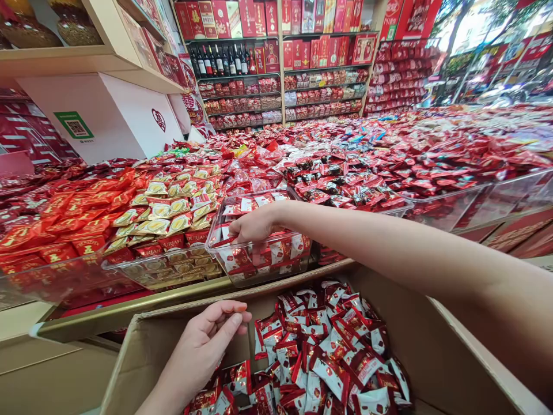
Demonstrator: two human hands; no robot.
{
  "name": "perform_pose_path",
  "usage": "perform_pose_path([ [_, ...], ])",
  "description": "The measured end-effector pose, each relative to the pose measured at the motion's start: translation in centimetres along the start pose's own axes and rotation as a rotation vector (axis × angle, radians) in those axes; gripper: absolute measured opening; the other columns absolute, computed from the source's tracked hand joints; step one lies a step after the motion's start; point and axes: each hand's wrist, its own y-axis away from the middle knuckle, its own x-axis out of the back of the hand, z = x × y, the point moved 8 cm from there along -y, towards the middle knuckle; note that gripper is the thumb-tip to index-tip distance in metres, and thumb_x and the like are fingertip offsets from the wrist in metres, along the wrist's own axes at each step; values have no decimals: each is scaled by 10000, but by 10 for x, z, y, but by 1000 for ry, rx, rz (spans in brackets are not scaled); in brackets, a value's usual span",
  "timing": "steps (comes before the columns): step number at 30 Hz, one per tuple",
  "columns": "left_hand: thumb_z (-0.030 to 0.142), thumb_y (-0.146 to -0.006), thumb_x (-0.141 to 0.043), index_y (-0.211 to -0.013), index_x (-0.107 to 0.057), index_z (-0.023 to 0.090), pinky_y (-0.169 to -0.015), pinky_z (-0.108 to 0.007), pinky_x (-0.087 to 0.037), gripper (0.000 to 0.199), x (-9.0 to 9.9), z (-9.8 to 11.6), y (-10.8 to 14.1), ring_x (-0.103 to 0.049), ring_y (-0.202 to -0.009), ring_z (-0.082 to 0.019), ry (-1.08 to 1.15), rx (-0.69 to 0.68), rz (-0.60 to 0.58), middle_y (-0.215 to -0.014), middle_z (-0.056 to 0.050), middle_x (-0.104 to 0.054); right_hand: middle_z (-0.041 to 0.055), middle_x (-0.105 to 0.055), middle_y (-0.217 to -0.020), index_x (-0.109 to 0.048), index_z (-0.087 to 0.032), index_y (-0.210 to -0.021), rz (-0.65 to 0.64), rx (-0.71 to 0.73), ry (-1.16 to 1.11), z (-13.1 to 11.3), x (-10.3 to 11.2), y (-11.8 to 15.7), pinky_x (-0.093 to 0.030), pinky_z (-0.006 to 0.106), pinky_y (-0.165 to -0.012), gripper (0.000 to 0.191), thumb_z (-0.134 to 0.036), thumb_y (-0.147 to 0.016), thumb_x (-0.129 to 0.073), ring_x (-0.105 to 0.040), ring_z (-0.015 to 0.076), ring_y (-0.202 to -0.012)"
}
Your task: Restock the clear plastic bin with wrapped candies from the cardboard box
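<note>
My right hand (254, 225) reaches down into a clear plastic bin (242, 279) partly filled with red-and-white wrapped candies (280, 251). Its fingers press around candy there, some showing through the bin's wall; how many pieces they grip is hidden. Lower down, my left hand (211, 334) hovers over the left side of an open cardboard box (142, 351). Its fingers are curled, the thumb against them, and no object shows between them. Inside the box lies a loose heap of the same red-and-white candies (328, 357).
Left of the bin stand gold durian packets (168, 213) and red-orange packets (73, 219). Dark-and-red sweets (341, 184) fill the bin to the right. Behind are shelves (280, 75) with bottles and red boxes. A white panel with a QR code (75, 127) is at left.
</note>
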Motion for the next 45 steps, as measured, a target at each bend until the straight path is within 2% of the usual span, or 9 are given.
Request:
perform_pose_path([
  [6, 312, -765, -517, -900, -561, 223, -703, -222, -451, 167, 2, 5, -3, -589, -729, -115, -12, -33, 14, -856, 5, -660, -27, -422, -655, -354, -135, -795, -70, -24, -130, 5, -5, -1, -473, 249, -550, 100, -53, -749, -387, -614, 171, -645],
  [13, 310, -752, -526, -887, -566, 203, -710, -241, -456, 177, -3, 4, 0, -603, -742, -135, -10, -10, -8, -854, -15, -670, 30, -500, -801, -364, -114, -927, -9, -82, -243, 5, -5, 4, -478, 237, -542, 176, -58, -761, -384, -613, 147, -634],
  [18, 300, -751, -530, -887, -566, 202, -708, -226, -460, 172, -4, 3, -1, -606, -743, -129, 2, 0, -15, -843, -11, -676, 24, -531, -773, -394, -112, -938, 37, -105, -259, 5, -4, 5, -483, 234, -511, 162, -101, -776, -392, -598, 126, -582],
  [24, 292, -756, -524, -889, -563, 199, -713, -232, -460, 167, -9, 3, 0, -606, -741, -130, -5, 4, -43, -846, -17, -679, 16, -566, -727, -444, -92, -951, -15, -123, -283, 10, -7, -3, -488, 221, -550, 217, -77, -735, -450, -590, 108, -585],
  [31, 281, -753, -526, -885, -569, 187, -723, -272, -464, 167, -6, 2, 3, -615, -745, -156, -15, 4, -32, -845, -36, -682, 32, -581, -740, -449, -72, -958, -32, -93, -265, 9, -4, -2, -491, 247, -595, 242, -79, -720, -491, -598, 113, -607],
  [37, 283, -742, -537, -876, -577, 187, -719, -279, -470, 169, -5, 6, 2, -616, -737, -161, -18, -1, -14, -838, -39, -687, 7, -588, -694, -498, -98, -907, -112, -108, -291, 11, -9, 0, -488, 240, -589, 205, -152, -712, -536, -597, 113, -608],
  [45, 296, -749, -525, -885, -568, 184, -728, -300, -463, 182, -3, 7, 4, -608, -755, -171, -41, 0, -17, -854, -52, -676, -10, -572, -669, -522, -86, -854, -136, -103, -309, 12, -7, -4, -488, 218, -556, 220, -164, -668, -611, -586, 100, -604],
])
